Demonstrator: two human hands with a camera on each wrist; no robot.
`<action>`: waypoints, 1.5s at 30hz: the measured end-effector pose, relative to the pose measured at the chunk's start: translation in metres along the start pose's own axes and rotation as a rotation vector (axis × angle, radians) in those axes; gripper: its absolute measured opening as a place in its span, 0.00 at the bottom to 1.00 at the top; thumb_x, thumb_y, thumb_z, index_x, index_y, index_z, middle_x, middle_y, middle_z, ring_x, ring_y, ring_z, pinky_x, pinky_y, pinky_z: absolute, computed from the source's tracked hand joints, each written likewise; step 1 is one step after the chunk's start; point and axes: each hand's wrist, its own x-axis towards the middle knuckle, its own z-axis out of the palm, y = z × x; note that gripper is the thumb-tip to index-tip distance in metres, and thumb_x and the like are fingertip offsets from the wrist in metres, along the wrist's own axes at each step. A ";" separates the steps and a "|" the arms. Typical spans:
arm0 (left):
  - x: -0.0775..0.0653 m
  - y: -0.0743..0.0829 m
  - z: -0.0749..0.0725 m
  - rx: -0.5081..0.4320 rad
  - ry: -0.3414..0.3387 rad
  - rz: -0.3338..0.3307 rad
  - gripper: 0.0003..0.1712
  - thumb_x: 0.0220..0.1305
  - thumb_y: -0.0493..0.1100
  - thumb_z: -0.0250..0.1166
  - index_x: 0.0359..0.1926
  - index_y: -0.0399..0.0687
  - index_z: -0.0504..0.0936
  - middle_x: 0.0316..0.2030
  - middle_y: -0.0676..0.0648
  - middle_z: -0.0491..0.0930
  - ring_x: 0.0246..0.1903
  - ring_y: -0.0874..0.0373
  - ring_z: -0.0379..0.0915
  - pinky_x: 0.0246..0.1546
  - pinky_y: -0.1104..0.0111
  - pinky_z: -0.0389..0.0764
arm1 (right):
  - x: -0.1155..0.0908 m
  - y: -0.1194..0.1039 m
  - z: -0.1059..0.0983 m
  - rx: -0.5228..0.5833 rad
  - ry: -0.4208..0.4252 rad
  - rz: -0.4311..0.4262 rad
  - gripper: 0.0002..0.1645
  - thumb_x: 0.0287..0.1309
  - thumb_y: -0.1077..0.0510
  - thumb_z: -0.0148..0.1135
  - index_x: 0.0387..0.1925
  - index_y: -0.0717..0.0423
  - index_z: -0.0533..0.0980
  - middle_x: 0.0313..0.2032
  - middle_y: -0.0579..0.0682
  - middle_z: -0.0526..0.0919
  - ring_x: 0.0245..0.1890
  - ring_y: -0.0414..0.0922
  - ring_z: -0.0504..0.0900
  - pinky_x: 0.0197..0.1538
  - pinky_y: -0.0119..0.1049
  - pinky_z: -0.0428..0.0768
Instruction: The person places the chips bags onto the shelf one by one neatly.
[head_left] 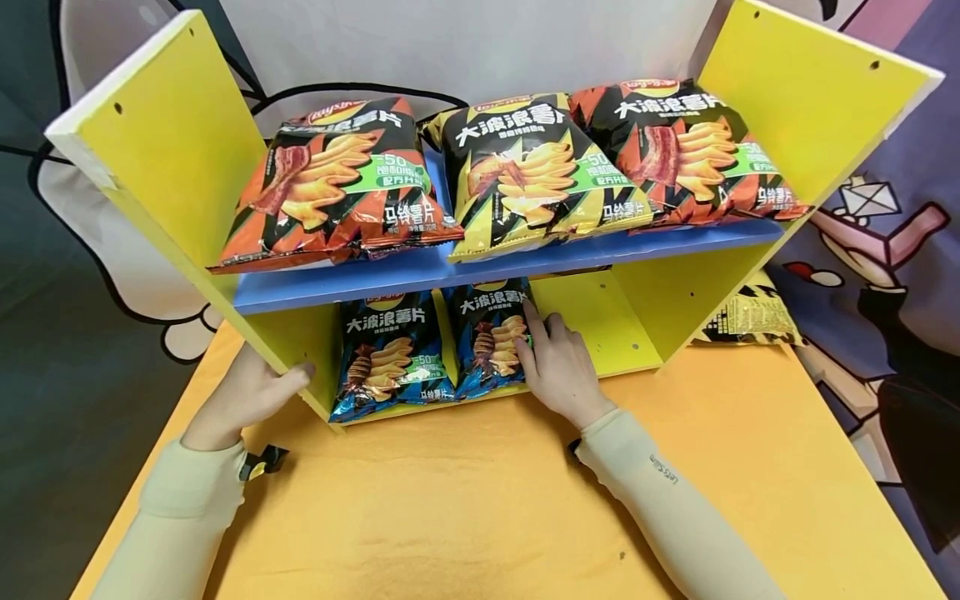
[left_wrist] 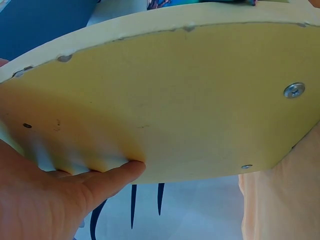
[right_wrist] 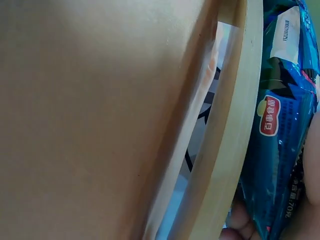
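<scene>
My left hand (head_left: 251,392) holds the left side panel of a yellow and blue shelf (head_left: 420,283), thumb over the front edge. In the left wrist view its fingers (left_wrist: 112,180) lie against the panel's outer face. On the lower level, my right hand (head_left: 558,367) grips the right side of a blue chip bag (head_left: 487,342). The right wrist view shows fingertips (right_wrist: 240,220) by this bag's (right_wrist: 275,145) lower end. Left of it, another blue chip bag (head_left: 390,358) leans upright beside the side panel.
The upper level bears a red chip bag (head_left: 337,183), a yellow chip bag (head_left: 536,175) and another red chip bag (head_left: 682,154). Behind the shelf's right side lies a yellow packet (head_left: 753,312). An orange cloth (head_left: 450,508) covers the table.
</scene>
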 end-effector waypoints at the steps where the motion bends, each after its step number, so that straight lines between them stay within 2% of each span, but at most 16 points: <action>1: 0.000 0.000 0.000 0.001 0.000 -0.001 0.32 0.50 0.18 0.56 0.59 0.28 0.63 0.42 0.38 0.68 0.40 0.57 0.65 0.42 0.71 0.63 | 0.000 0.000 0.000 -0.007 -0.012 0.003 0.35 0.80 0.47 0.44 0.79 0.59 0.59 0.44 0.66 0.77 0.28 0.54 0.72 0.32 0.48 0.71; 6: -0.001 0.000 0.000 -0.005 0.004 -0.009 0.34 0.50 0.18 0.56 0.61 0.29 0.62 0.44 0.35 0.68 0.41 0.57 0.65 0.43 0.71 0.63 | 0.001 0.000 0.000 -0.031 -0.062 0.014 0.36 0.81 0.46 0.41 0.80 0.58 0.56 0.46 0.67 0.77 0.30 0.55 0.74 0.34 0.48 0.73; 10: -0.001 0.001 0.000 -0.001 0.003 -0.007 0.32 0.50 0.18 0.56 0.59 0.28 0.62 0.41 0.38 0.67 0.39 0.57 0.64 0.42 0.71 0.63 | 0.002 0.000 -0.001 -0.030 -0.081 0.022 0.36 0.81 0.45 0.40 0.80 0.58 0.56 0.47 0.67 0.77 0.31 0.55 0.74 0.35 0.49 0.73; 19: 0.001 0.001 0.000 -0.014 -0.009 0.004 0.31 0.50 0.18 0.56 0.59 0.29 0.63 0.41 0.39 0.67 0.39 0.57 0.64 0.42 0.70 0.63 | 0.002 -0.001 -0.008 -0.012 -0.047 0.032 0.35 0.80 0.45 0.42 0.78 0.62 0.61 0.49 0.68 0.79 0.36 0.60 0.80 0.38 0.55 0.77; 26: 0.001 0.000 0.000 -0.007 -0.008 0.010 0.31 0.50 0.19 0.56 0.58 0.29 0.63 0.39 0.41 0.67 0.37 0.57 0.64 0.41 0.70 0.63 | 0.000 0.001 -0.015 -0.006 -0.066 0.049 0.35 0.80 0.44 0.42 0.75 0.63 0.65 0.51 0.67 0.79 0.41 0.62 0.81 0.43 0.57 0.78; 38: -0.001 0.000 -0.001 -0.008 -0.006 0.006 0.26 0.51 0.19 0.56 0.53 0.27 0.65 0.37 0.46 0.67 0.34 0.60 0.64 0.37 0.70 0.65 | -0.012 0.020 -0.033 -0.018 0.046 -0.073 0.27 0.76 0.48 0.51 0.64 0.63 0.77 0.46 0.61 0.82 0.38 0.56 0.81 0.40 0.55 0.80; 45: 0.000 0.000 -0.001 -0.012 -0.011 0.020 0.27 0.51 0.19 0.56 0.54 0.27 0.64 0.37 0.45 0.67 0.34 0.59 0.64 0.38 0.69 0.64 | -0.025 0.036 -0.053 0.029 0.026 -0.176 0.23 0.72 0.50 0.58 0.60 0.60 0.80 0.41 0.53 0.79 0.38 0.51 0.79 0.46 0.50 0.79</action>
